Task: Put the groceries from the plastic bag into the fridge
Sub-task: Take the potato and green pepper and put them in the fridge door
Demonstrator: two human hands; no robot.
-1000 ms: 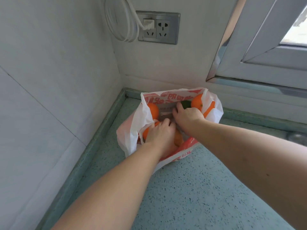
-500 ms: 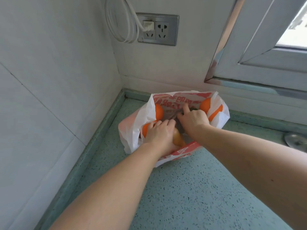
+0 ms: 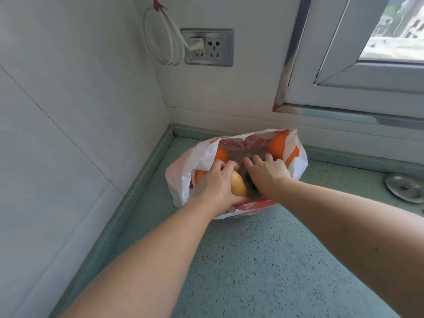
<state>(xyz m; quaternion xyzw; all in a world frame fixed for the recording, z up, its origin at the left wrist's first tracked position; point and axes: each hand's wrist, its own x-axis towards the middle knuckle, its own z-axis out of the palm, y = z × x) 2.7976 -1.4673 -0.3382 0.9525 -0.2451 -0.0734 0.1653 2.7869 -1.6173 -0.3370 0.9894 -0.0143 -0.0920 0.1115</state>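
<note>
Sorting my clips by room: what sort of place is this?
Probably a home kitchen corner: a speckled green countertop, a wall socket on tiled walls, and a plastic bag of oranges.

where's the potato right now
In the head view, the potato sits inside the plastic bag near its front edge, against the left hand, with the right hand just to its right.

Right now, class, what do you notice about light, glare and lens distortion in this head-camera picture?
Head view: daylight enters by the window, overexposed at top right; the wide lens bows the wall tile lines and stretches both forearms; soft, faint shadows under the plastic bag; the worktop is evenly lit, no hard glare.
</note>
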